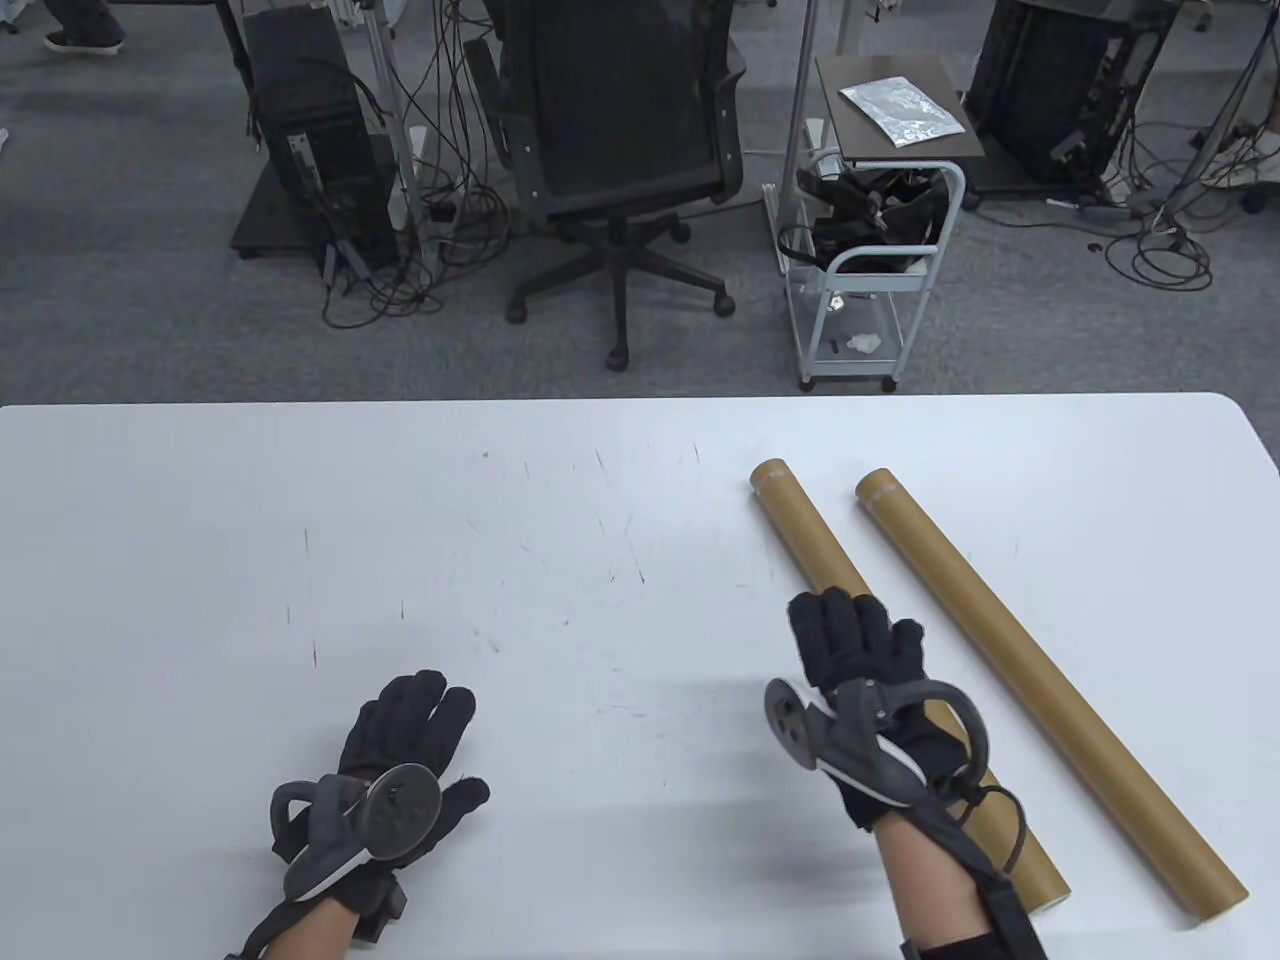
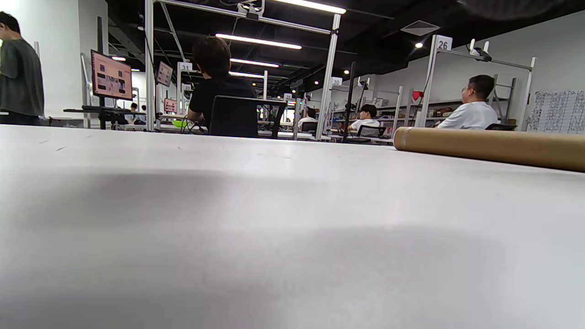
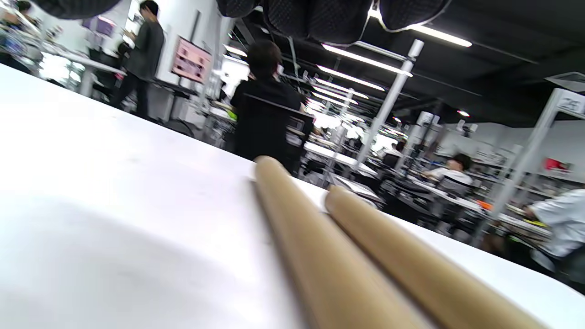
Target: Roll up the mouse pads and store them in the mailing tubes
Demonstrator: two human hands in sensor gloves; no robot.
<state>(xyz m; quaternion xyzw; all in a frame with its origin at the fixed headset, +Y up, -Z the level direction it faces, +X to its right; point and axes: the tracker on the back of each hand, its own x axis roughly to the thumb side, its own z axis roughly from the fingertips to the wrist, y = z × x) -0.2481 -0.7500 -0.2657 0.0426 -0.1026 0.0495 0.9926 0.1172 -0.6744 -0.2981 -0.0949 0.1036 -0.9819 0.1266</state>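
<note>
Two long brown mailing tubes lie side by side, slanting across the right half of the white table. My right hand is over the middle of the left tube, fingers relaxed, gripping nothing. The right tube lies free beside it. In the right wrist view both the left tube and the right tube run away below my fingertips, which sit well above them. My left hand rests flat and empty on the table at the lower left. The left wrist view shows one tube end. No mouse pad is visible.
Beyond the table's far edge stand a black office chair, a white wheeled cart and computer towers with cables. Seated and standing people appear far behind in both wrist views.
</note>
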